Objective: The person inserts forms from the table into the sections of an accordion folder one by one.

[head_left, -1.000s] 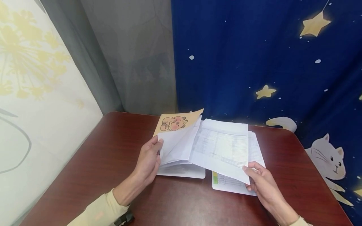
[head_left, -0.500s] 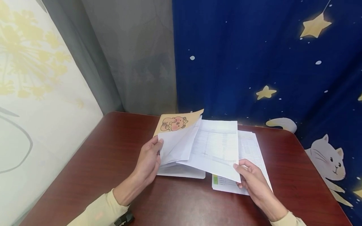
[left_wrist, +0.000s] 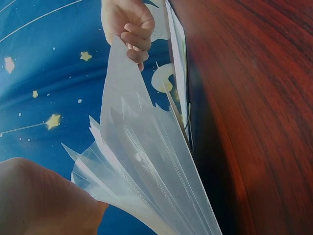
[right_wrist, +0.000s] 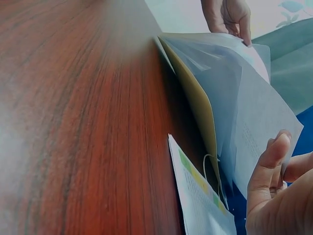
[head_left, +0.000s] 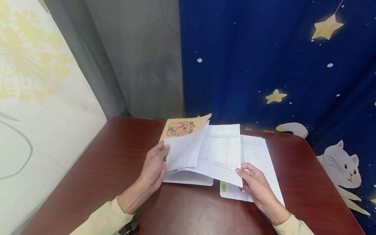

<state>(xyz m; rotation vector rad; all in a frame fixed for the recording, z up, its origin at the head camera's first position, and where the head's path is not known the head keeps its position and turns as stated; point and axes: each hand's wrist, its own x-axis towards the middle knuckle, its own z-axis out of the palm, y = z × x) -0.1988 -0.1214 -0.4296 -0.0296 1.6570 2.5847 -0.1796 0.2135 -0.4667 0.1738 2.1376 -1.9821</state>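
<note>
An accordion file folder with a tan cartoon cover lies on the table, fanned open. Its clear pockets spread apart in the left wrist view. With thumb and fingers, my left hand grips the cover and front pockets at their near left corner, holding them raised. My right hand pinches a printed sheet of paper by its near right corner. The sheet's left part is hidden behind the raised pockets. In the right wrist view the sheet reaches between the clear leaves, thumb on its face.
Right of the folder lies a stack of printed sheets with green and yellow cells, partly under the held sheet and right hand. A black object sits by my left sleeve. A curtain hangs behind the brown table.
My right hand has moved left with the sheet, so more of it sits behind the folder's raised pockets and more of the stack shows. The left hand has stayed put.
</note>
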